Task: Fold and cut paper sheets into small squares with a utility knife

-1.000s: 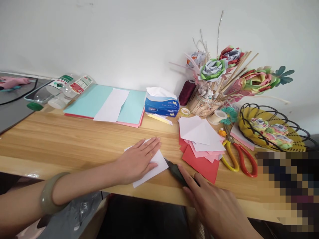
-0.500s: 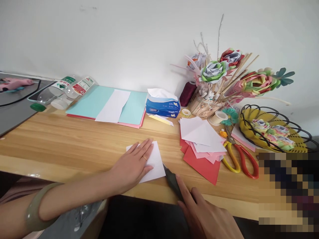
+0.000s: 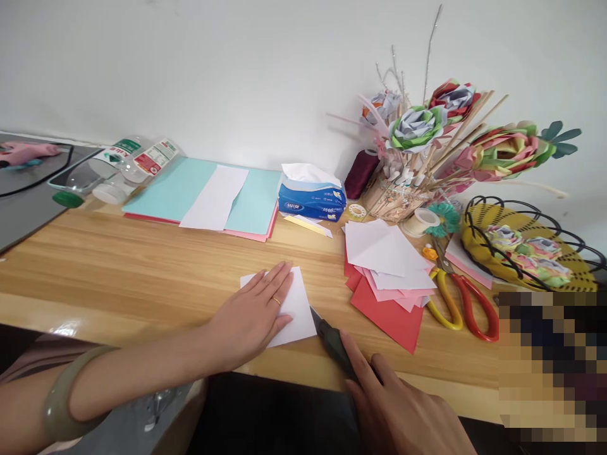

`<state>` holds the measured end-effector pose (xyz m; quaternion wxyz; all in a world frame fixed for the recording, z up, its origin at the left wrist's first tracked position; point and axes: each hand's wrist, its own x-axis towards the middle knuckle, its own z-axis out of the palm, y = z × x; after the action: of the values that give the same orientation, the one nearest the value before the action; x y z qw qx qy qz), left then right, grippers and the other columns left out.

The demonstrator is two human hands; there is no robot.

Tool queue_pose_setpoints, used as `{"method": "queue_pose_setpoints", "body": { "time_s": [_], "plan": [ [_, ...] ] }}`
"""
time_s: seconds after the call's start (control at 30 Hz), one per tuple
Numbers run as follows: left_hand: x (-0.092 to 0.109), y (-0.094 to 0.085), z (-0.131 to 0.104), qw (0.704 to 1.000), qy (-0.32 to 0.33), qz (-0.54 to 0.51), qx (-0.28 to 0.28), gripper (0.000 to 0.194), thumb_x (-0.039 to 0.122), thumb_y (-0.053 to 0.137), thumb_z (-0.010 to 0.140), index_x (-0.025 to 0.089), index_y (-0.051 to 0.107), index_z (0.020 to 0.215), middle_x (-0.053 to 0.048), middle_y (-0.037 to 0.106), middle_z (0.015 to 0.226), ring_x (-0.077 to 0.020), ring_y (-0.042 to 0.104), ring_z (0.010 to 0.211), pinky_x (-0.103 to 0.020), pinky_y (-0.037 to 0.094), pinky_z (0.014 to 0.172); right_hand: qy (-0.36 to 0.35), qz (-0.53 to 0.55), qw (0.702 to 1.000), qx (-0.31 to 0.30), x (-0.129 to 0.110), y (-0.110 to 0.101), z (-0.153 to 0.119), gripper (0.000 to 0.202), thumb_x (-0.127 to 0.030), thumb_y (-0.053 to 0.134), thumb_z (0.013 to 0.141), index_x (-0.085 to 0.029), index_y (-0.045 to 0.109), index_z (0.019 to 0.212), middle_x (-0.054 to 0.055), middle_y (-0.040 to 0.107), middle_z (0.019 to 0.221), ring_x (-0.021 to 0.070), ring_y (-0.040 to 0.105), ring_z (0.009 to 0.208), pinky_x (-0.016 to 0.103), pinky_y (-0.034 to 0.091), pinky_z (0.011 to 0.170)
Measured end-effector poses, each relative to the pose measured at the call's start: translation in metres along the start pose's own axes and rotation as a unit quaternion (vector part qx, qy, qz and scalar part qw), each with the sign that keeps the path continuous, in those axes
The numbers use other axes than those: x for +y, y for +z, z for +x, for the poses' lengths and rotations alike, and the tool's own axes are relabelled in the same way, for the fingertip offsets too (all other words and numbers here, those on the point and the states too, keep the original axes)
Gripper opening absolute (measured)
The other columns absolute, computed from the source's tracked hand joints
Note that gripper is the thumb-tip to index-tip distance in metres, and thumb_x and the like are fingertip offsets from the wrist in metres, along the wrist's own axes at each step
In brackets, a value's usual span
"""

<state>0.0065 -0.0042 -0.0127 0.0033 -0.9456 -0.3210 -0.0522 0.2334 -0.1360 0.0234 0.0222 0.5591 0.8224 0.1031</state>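
Note:
A small sheet of white paper lies near the front of the wooden table. Across its left part my left hand is pressed flat, fingers stretched out, a ring on one of them. My right hand is wrapped round a dark utility knife, index finger along its handle. The knife's blade points up and left and meets the paper's right edge. To the right of the knife sits a loose pile of white paper pieces, with pink ones and a red sheet beneath.
Scissors with yellow and red handles lie right of the pile, beside a yellow basket of paper flowers. Behind stand a tissue pack and a holder of sticks and paper flowers. Blue paper and plastic bottles lie left.
The view has shifted slightly, so things at the right sit a little further right. My left hand stays on the paper; the knife stays at the paper's right edge with hardly any movement.

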Motion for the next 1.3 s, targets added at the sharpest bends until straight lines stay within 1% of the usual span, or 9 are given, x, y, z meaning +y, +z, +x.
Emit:
{"method": "queue_pose_setpoints", "body": {
  "time_s": [0.23,0.37,0.5,0.67,0.77,0.9,1.1,1.2,1.3],
  "plan": [
    [0.001,0.000,0.000,1.000,0.001,0.005,0.003,0.059,0.043,0.017,0.100,0.003,0.027,0.142,-0.017,0.020,0.152,-0.0252,0.016,0.142,-0.042,0.027,0.112,0.013,-0.020,1.000,0.014,-0.001,0.002,0.009,0.043,-0.023,0.027,0.098,-0.009,0.032,0.138,-0.002,0.056,0.072,0.0113,0.056,0.041,0.028,0.032,0.034],
    [0.001,0.002,-0.001,1.000,0.003,0.001,0.017,0.058,0.041,0.022,0.100,0.002,0.028,0.142,-0.018,0.022,0.152,-0.0252,0.017,0.142,-0.042,0.027,0.112,0.012,-0.021,1.000,0.020,-0.001,0.004,0.009,0.043,-0.023,0.025,0.098,-0.009,0.032,0.138,-0.002,0.056,0.071,0.0106,0.055,0.041,0.028,0.029,0.033],
    [0.000,0.004,-0.001,1.000,0.003,-0.003,0.029,0.056,0.039,0.023,0.100,0.003,0.029,0.142,-0.018,0.023,0.152,-0.0250,0.018,0.142,-0.041,0.028,0.112,0.019,-0.028,0.999,0.036,-0.001,0.003,0.013,0.041,-0.024,0.023,0.098,-0.010,0.036,0.135,-0.002,0.056,0.069,0.0107,0.054,0.039,0.028,0.027,0.033],
    [0.000,0.003,0.000,1.000,0.001,-0.011,0.023,0.056,0.040,0.024,0.100,0.004,0.028,0.142,-0.018,0.022,0.151,-0.0250,0.019,0.141,-0.041,0.029,0.111,0.026,-0.035,0.996,0.073,0.000,-0.001,0.025,0.042,-0.023,0.014,0.099,-0.012,0.042,0.127,-0.003,0.058,0.067,0.0103,0.052,0.033,0.030,0.024,0.030],
    [0.000,0.002,0.000,1.000,0.001,-0.016,0.016,0.056,0.039,0.023,0.100,0.004,0.027,0.142,-0.018,0.022,0.151,-0.0250,0.019,0.141,-0.042,0.029,0.111,0.029,-0.037,0.995,0.086,0.001,-0.003,0.031,0.043,-0.023,0.012,0.099,-0.013,0.045,0.123,-0.003,0.061,0.068,0.0105,0.053,0.033,0.029,0.026,0.029],
    [0.000,0.001,0.000,0.999,0.000,-0.032,0.017,0.056,0.039,0.025,0.099,0.004,0.026,0.143,-0.018,0.021,0.152,-0.0246,0.017,0.142,-0.041,0.028,0.112,0.033,-0.039,0.995,0.089,0.002,-0.002,0.035,0.043,-0.026,0.013,0.099,-0.015,0.047,0.123,-0.002,0.063,0.070,0.0120,0.056,0.036,0.028,0.032,0.031],
    [0.000,0.002,0.000,0.999,-0.001,-0.032,0.017,0.056,0.039,0.024,0.100,0.004,0.026,0.143,-0.019,0.020,0.152,-0.0248,0.016,0.142,-0.041,0.027,0.112,0.035,-0.038,0.995,0.084,0.003,0.001,0.037,0.042,-0.025,0.016,0.098,-0.016,0.047,0.125,-0.001,0.066,0.074,0.0127,0.057,0.037,0.029,0.033,0.031],
    [0.000,0.002,0.000,1.000,0.001,-0.021,0.013,0.056,0.040,0.023,0.100,0.003,0.026,0.143,-0.019,0.019,0.152,-0.0255,0.016,0.142,-0.042,0.027,0.112,0.034,-0.035,0.995,0.082,0.003,0.000,0.037,0.041,-0.025,0.021,0.097,-0.015,0.049,0.125,-0.001,0.066,0.072,0.0129,0.057,0.038,0.028,0.034,0.032],
    [0.000,0.002,0.000,1.000,0.002,-0.012,0.011,0.056,0.040,0.022,0.100,0.003,0.027,0.142,-0.019,0.020,0.152,-0.0257,0.016,0.142,-0.042,0.027,0.112,0.038,-0.031,0.997,0.067,0.003,0.000,0.040,0.039,-0.025,0.029,0.095,-0.015,0.050,0.126,0.001,0.068,0.078,0.0133,0.059,0.041,0.027,0.035,0.032]
  ]
}}
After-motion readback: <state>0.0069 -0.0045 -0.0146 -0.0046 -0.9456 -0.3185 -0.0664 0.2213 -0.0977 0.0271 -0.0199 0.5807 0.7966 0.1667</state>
